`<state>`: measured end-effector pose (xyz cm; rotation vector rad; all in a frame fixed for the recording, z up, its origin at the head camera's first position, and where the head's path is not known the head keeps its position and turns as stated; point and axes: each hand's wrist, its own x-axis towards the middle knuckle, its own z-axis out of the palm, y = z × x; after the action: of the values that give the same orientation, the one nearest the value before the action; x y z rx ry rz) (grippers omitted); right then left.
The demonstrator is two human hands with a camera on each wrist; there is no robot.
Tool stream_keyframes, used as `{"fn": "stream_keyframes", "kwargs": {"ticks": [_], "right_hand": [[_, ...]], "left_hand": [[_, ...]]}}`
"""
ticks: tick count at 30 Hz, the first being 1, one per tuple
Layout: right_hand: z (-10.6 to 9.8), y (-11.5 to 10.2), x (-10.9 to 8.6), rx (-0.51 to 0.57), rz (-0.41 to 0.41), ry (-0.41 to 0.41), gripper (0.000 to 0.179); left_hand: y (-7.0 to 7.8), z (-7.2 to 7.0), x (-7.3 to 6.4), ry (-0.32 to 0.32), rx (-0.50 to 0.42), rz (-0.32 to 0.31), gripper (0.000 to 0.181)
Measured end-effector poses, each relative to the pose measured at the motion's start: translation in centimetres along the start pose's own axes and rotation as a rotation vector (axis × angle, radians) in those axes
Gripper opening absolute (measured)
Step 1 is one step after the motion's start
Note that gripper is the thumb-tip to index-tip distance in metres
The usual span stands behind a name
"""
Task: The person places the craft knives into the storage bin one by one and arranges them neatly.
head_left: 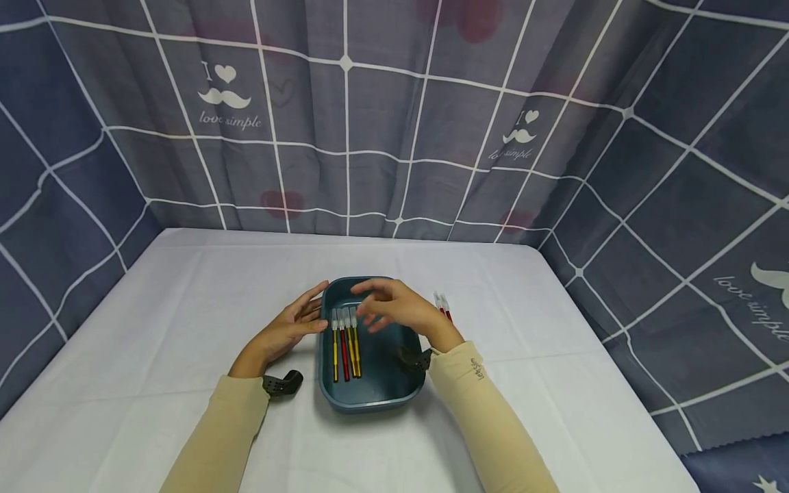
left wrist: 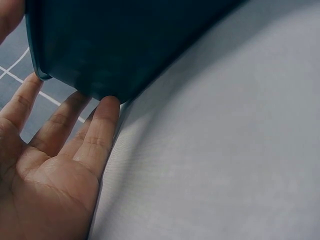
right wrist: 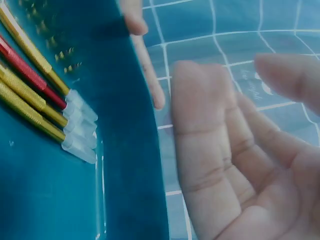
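A dark teal plastic tray (head_left: 388, 373) rests on the table. Along its left side lie several capped craft knives (head_left: 344, 352), side by side, with knurled gold or red handles and clear caps at the far end. My left hand (head_left: 286, 334) touches the tray's left wall, its fingers extended; the left wrist view shows fingertips (left wrist: 107, 107) against the wall near the bottom. Over the tray's far right part hovers my right hand (head_left: 397, 307), fingers loosely bent and nothing between them. In the right wrist view the caps (right wrist: 80, 127) are plainly seen.
To the right of the tray lie red-handled craft knives (head_left: 445, 308), partly hidden behind my right wrist. A white cloth (head_left: 185, 308) covers the table. Checked curtains (head_left: 308, 137) hang behind it and along both sides.
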<state>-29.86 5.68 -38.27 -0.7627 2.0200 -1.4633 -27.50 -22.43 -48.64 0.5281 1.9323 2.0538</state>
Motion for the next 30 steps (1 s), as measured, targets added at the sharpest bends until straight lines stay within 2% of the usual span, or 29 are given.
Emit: {"fn": "stream_keyframes", "kwargs": {"ticks": [12, 22, 30], "right_hand": [[-0.8, -0.2, -2.3, 0.159, -0.179, 0.125, 0.039], [-2.1, 0.5, -3.7, 0.124, -0.317, 0.196, 0.042], [-3.2, 1.2, -4.8, 0.072, -0.355, 0.279, 0.040]], "left_hand": [[-0.2, 0.1, 0.0, 0.027, 0.001, 0.000, 0.096], [-0.2, 0.0, -0.1, 0.015, 0.006, 0.024, 0.098], [-0.1, 0.1, 0.1, 0.026, 0.007, -0.008, 0.097]]}}
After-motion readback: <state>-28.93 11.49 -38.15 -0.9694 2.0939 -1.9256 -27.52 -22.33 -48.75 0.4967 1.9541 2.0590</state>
